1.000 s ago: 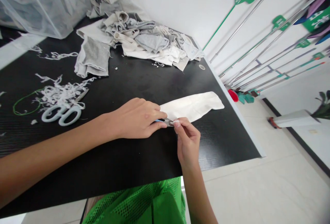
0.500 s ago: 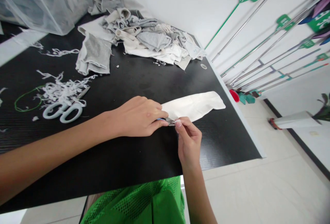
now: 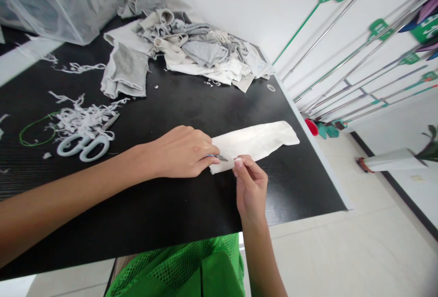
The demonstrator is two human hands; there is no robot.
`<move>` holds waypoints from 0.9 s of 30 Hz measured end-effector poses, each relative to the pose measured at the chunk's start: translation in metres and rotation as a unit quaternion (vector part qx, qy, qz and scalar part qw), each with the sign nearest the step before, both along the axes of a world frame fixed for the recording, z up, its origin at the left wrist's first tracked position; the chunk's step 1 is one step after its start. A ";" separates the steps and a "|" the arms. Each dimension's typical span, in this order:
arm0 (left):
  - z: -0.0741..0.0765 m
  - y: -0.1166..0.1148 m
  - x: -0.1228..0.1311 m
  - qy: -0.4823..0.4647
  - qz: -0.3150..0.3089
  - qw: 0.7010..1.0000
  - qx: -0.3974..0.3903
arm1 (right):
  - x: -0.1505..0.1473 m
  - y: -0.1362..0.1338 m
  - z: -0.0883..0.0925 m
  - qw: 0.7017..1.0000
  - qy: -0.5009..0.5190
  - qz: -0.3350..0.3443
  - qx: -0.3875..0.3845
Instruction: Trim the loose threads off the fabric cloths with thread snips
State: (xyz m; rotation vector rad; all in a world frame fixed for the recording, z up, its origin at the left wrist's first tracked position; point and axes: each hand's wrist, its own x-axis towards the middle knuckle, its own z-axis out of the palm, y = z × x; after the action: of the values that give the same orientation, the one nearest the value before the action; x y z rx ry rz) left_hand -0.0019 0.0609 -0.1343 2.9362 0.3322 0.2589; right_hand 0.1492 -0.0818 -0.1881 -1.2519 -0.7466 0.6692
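Note:
My left hand [image 3: 186, 153] is closed around a pair of small thread snips [image 3: 222, 158] with pointed metal blades. Most of their handle is hidden in the fingers. Under the blades lies a long, flat piece of white cloth [image 3: 256, 141], pale against the black table. Just right of the snips' tips, apart from them, my right hand [image 3: 251, 183] pinches a tiny white scrap [image 3: 238, 162] between thumb and forefinger. The scrap's kind is too small to tell.
White-handled scissors [image 3: 94, 148] lie under a tangle of white threads [image 3: 80, 119] on the black table [image 3: 164, 210]. Grey and white cloths [image 3: 205, 53] are heaped at the back. A clear plastic bag [image 3: 61, 5] stands back left. Long-handled tools lean on the wall at right.
My left hand with the snips has drawn slightly left, opening a gap between the blades and my right fingers. The right hand stays nearly in place.

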 end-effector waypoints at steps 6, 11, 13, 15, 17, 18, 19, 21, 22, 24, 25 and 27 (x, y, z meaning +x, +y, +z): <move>0.012 0.014 -0.008 0.033 0.041 0.998 -0.016 | 0.002 0.000 0.000 1.000 0.011 -0.020 -0.007; 0.025 0.018 -0.024 0.032 0.085 0.996 -0.020 | 0.003 0.000 -0.002 0.999 0.021 -0.027 0.000; 0.027 0.016 -0.036 0.038 0.105 0.994 -0.017 | 0.002 0.000 -0.002 0.999 0.023 -0.025 0.007; 0.027 0.013 -0.051 0.051 0.122 0.991 -0.021 | 0.002 0.001 -0.002 0.999 0.027 -0.025 0.010; 0.023 0.007 -0.068 0.057 0.142 0.988 -0.028 | 0.002 0.001 0.000 0.999 0.031 -0.032 0.011; 0.020 0.003 -0.077 0.054 0.151 0.986 -0.032 | 0.002 0.001 0.001 0.999 0.032 -0.037 0.012; 0.017 -0.001 -0.086 0.050 0.160 0.985 -0.036 | 0.001 0.002 0.003 0.999 0.031 -0.041 0.013; 0.008 -0.013 -0.105 0.035 0.179 0.982 -0.044 | -0.001 0.003 0.009 0.999 0.025 -0.042 0.014; 0.002 -0.020 -0.114 0.027 0.191 0.980 -0.049 | -0.002 0.003 0.012 0.999 0.018 -0.038 0.016; -0.009 -0.035 -0.131 0.007 0.225 0.972 -0.071 | -0.007 0.006 0.020 1.000 -0.005 -0.019 0.024; -0.015 -0.042 -0.139 -0.004 0.242 0.967 -0.085 | -0.009 0.009 0.024 0.999 -0.023 -0.006 0.030; -0.025 -0.057 -0.152 -0.027 0.272 0.956 -0.110 | -0.015 0.017 0.032 0.997 -0.065 0.028 0.037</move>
State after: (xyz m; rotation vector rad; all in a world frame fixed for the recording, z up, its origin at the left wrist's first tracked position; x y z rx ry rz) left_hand -0.1537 0.0037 -0.1595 2.5553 1.0832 0.3453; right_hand 0.1338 -0.0650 -0.1557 -1.2184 -0.9092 0.6027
